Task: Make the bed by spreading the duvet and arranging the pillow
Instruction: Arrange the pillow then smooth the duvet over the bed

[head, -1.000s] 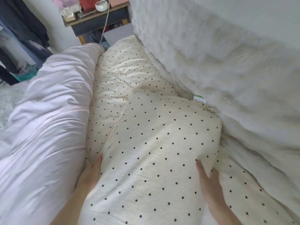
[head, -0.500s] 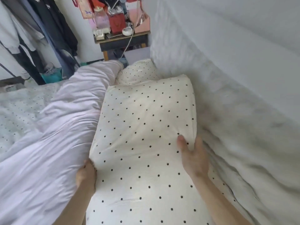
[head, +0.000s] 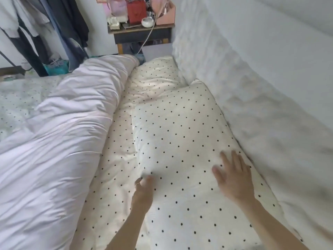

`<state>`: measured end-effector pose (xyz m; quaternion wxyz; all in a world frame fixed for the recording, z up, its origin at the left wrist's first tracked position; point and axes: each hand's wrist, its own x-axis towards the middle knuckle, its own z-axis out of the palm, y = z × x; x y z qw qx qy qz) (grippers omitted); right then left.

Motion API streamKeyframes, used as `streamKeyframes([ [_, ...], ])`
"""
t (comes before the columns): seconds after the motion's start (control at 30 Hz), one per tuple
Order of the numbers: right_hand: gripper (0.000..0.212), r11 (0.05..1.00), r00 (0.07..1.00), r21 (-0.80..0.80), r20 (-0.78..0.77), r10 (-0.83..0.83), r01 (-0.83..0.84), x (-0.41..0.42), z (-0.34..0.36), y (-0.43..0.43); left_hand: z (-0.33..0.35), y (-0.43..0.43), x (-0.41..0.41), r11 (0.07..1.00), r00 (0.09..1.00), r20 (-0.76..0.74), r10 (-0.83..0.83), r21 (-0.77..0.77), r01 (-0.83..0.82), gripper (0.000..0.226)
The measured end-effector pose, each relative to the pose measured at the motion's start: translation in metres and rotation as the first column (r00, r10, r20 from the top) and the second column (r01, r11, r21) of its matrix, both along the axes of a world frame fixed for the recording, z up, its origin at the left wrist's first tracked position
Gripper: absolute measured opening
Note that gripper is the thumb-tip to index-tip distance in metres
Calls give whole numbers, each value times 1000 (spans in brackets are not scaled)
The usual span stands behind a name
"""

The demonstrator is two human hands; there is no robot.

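Note:
A cream pillow with black dots (head: 180, 127) lies flat along the fluffy white headboard cover (head: 252, 105). My right hand (head: 232, 175) rests flat and open on the pillow's near right part. My left hand (head: 144, 192) touches the pillow's left edge with its fingers loosely curled, gripping nothing. A second dotted pillow (head: 156, 74) lies further away, by the headboard. The white duvet (head: 59, 134) is bunched in a long roll on the left, beside the pillows. The dotted sheet (head: 115, 174) shows between duvet and pillow.
A dark bedside table (head: 140, 33) with boxes, a red bag and a white cable stands beyond the bed. Dark clothes (head: 59, 24) hang at the far left. The far left of the bed carries a pale dotted cover (head: 16, 98).
The pillow, held up by both hands before, now lies flat against the headboard. Both hands have let go; the right one lies on top, the left sits at the edge.

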<state>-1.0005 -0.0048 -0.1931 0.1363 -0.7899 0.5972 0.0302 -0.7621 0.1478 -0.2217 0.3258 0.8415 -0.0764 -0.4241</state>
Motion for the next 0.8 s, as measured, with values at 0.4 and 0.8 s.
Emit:
streamKeyframes([
  [0.4,70,949,985,-263,-49,168,-175,-21,-12,61,-11,6,-58,958,706,666,-242,50,281,63],
  [0.8,99,935,949,167,-60,-308,314,-117,-31,156,-27,152,-117,779,728,279,-626,262,570,70],
])
